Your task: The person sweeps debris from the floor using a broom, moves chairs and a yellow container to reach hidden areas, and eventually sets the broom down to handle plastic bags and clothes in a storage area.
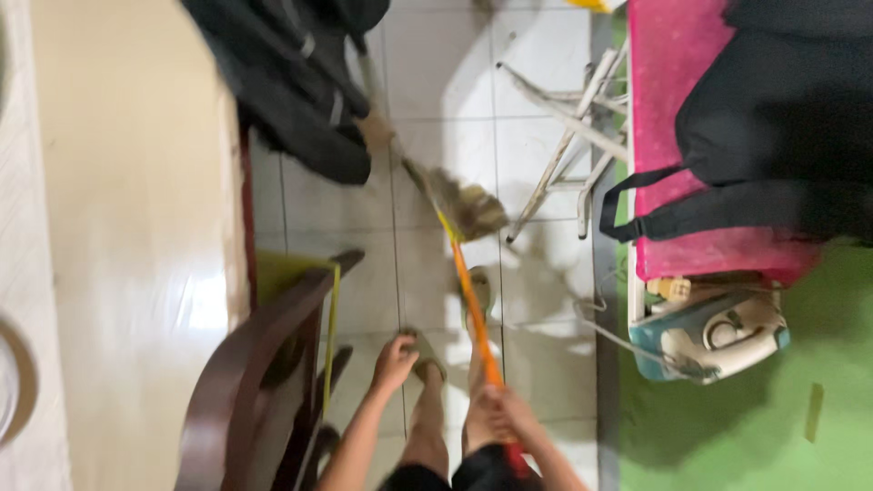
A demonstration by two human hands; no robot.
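- Head view, blurred by motion: a person stands on a white tiled floor [536, 300], bare legs and sandalled feet visible below the hands.
- Right hand [498, 416]: fingers closed around the orange handle of a broom [468, 282], low on the shaft.
- Left hand [394, 361]: free of the broom, held out beside a dark wooden chair [245, 382]; blur hides whether its fingers are spread or curled.
- Broom head [466, 205]: straw bristles rest on the tiles between a black bag [291, 82] and the white legs of an ironing board [677, 136].
- Step in hand, as judged: a sweeping stroke, bristles reaching away from the feet.
- The next move likely calls for drawing the bristles back along the tiles, clear of the board legs and the cord near the iron [718, 332].
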